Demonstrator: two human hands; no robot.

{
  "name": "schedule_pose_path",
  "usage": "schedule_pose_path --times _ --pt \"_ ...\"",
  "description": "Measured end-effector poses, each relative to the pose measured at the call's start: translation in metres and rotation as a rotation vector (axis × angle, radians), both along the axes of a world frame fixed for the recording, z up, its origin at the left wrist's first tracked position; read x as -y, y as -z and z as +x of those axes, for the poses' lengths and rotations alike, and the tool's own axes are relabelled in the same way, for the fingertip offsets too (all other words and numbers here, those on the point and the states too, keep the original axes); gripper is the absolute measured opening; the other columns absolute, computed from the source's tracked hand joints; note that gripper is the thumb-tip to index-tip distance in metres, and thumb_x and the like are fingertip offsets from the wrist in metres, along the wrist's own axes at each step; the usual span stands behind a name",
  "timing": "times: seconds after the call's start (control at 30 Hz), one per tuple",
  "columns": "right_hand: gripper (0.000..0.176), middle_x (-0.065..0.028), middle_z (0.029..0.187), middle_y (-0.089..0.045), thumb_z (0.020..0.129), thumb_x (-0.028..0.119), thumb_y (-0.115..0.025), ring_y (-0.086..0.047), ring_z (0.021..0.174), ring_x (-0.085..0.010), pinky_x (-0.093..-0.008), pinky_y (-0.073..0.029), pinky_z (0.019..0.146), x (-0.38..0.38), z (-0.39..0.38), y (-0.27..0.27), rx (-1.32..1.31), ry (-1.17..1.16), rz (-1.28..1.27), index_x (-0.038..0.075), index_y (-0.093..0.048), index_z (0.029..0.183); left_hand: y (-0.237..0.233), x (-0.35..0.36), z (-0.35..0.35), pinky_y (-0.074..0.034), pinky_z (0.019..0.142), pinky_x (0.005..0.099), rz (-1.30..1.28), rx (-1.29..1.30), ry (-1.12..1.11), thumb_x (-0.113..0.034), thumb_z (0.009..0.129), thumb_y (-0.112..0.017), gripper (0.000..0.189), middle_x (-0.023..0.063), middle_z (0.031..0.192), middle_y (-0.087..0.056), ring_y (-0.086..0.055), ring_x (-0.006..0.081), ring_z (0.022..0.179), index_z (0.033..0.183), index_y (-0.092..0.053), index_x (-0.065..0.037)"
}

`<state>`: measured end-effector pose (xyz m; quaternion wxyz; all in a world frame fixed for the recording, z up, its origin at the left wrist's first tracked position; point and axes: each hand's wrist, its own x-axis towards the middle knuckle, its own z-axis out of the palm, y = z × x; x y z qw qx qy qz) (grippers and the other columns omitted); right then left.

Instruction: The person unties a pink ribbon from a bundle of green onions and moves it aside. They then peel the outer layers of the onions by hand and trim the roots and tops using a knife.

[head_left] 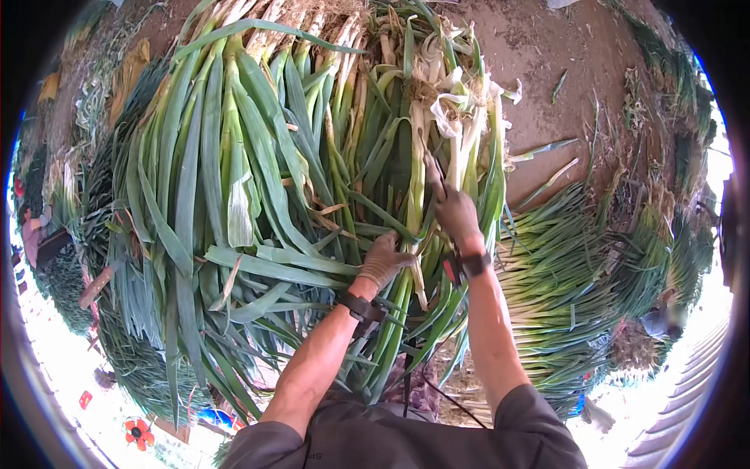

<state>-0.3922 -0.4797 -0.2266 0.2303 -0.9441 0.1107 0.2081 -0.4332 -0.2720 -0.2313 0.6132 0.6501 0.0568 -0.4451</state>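
Observation:
Both hands wear thin gloves, with a dark band on each wrist. My left hand [383,262] is closed around green leaves of a long onion stalk [416,195] in the middle of the view. Just above and to the right, my right hand [455,211] lies along the pale stems, its fingers pointing up and together; what they press on is partly hidden. White stems [469,141] with peeling skins stand right of that hand. A large heap of leafy onions [234,156] spreads to the left, roots at the top.
Bare brown ground [539,78] with loose scraps lies at the upper right. Rows of green onions [555,273] cover the right side. At the far left a person's arm [98,285] shows. A red flower shape [139,434] is at the lower left.

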Motion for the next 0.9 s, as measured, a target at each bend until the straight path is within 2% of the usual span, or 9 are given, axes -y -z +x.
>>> schedule_pose_path --times 0.13,0.23,0.3,0.37,0.6,0.7,0.8,0.83,0.9 --pt "0.045 -0.0267 0.1 -0.068 0.08 0.016 -0.069 -0.063 0.094 -0.0489 -0.0547 -0.052 0.081 0.004 -0.082 -0.045 -0.047 0.199 0.17 0.002 -0.06 0.122 0.009 0.002 -0.009 -0.045 0.104 0.0314 -0.048 -0.023 -0.082 -0.01 0.075 -0.08 0.057 0.0119 0.121 -0.068 -0.06 0.0175 0.112 0.127 -0.061 0.003" --pt "0.053 -0.0267 0.094 -0.068 0.079 0.016 -0.07 -0.067 0.086 -0.043 -0.0474 -0.053 0.079 0.003 -0.116 -0.108 -0.228 0.231 0.234 0.002 -0.06 0.129 -0.014 0.001 -0.003 -0.048 0.102 0.0336 -0.043 0.052 -0.065 -0.012 0.071 -0.084 0.062 0.0152 0.12 -0.07 -0.065 0.022 0.111 0.126 -0.06 0.003" --pt "0.055 -0.0261 0.089 -0.067 0.079 0.016 -0.069 -0.068 0.08 -0.0387 -0.0435 -0.054 0.077 0.014 -0.131 -0.133 -0.304 0.224 0.324 0.001 -0.06 0.131 -0.005 0.0 -0.009 -0.045 0.106 0.0329 -0.039 0.08 -0.024 -0.011 0.073 -0.085 0.067 0.0134 0.124 -0.067 -0.061 0.02 0.114 0.132 -0.057 0.002" --pt "0.056 -0.0277 0.095 -0.068 0.079 0.016 -0.07 -0.067 0.09 -0.0436 -0.0462 -0.054 0.081 0.021 -0.131 -0.142 -0.38 0.188 0.335 0.004 -0.059 0.132 0.002 0.001 -0.015 -0.044 0.108 0.0326 -0.029 0.083 -0.001 -0.011 0.074 -0.085 0.069 0.0124 0.126 -0.065 -0.059 0.019 0.115 0.135 -0.054 0.002" --pt "0.054 -0.0297 0.1 -0.068 0.081 0.017 -0.067 -0.066 0.095 -0.0471 -0.05 -0.054 0.082 0.022 -0.103 -0.111 -0.269 0.236 0.276 0.005 -0.059 0.133 -0.024 0.013 -0.018 -0.051 0.095 0.0339 0.177 0.104 0.167 -0.01 0.071 -0.085 0.066 0.0107 0.113 -0.065 -0.06 0.0192 0.102 0.127 -0.053 0.003" --pt "0.044 -0.0286 0.095 -0.068 0.081 0.018 -0.066 -0.065 0.093 -0.0483 -0.052 -0.053 0.081 0.023 -0.085 -0.088 -0.136 0.248 0.249 0.006 -0.062 0.123 -0.019 0.012 -0.034 -0.053 0.089 0.0371 0.033 0.13 -0.027 -0.018 0.071 -0.083 0.061 0.0166 0.106 -0.07 -0.068 0.0266 0.098 0.122 -0.055 0.0" --pt "0.036 -0.028 0.094 -0.068 0.081 0.019 -0.067 -0.065 0.091 -0.0482 -0.0523 -0.052 0.079 0.028 -0.057 -0.073 -0.1 0.285 0.245 0.004 -0.063 0.114 -0.041 0.017 -0.038 -0.053 0.088 0.0362 -0.007 0.128 -0.047 -0.019 0.072 -0.08 0.062 0.0162 0.106 -0.069 -0.068 0.0265 0.097 0.124 -0.055 0.0" --pt "0.039 -0.0278 0.094 -0.068 0.081 0.019 -0.067 -0.065 0.091 -0.0477 -0.0519 -0.053 0.079 0.031 -0.05 -0.079 -0.112 0.289 0.272 0.004 -0.063 0.117 -0.053 0.019 -0.035 -0.053 0.088 0.0361 -0.008 0.156 -0.034 -0.022 0.073 -0.079 0.064 0.0169 0.106 -0.069 -0.068 0.0263 0.096 0.127 -0.054 0.0" --pt "0.041 -0.0281 0.094 -0.068 0.08 0.018 -0.068 -0.066 0.089 -0.0469 -0.0504 -0.053 0.08 0.034 -0.039 -0.089 -0.031 0.292 0.262 0.003 -0.062 0.119 -0.075 0.023 -0.029 -0.051 0.094 0.032 -0.014 0.157 -0.021 -0.015 0.075 -0.081 0.068 0.0118 0.115 -0.065 -0.06 0.0173 0.102 0.132 -0.05 0.003"
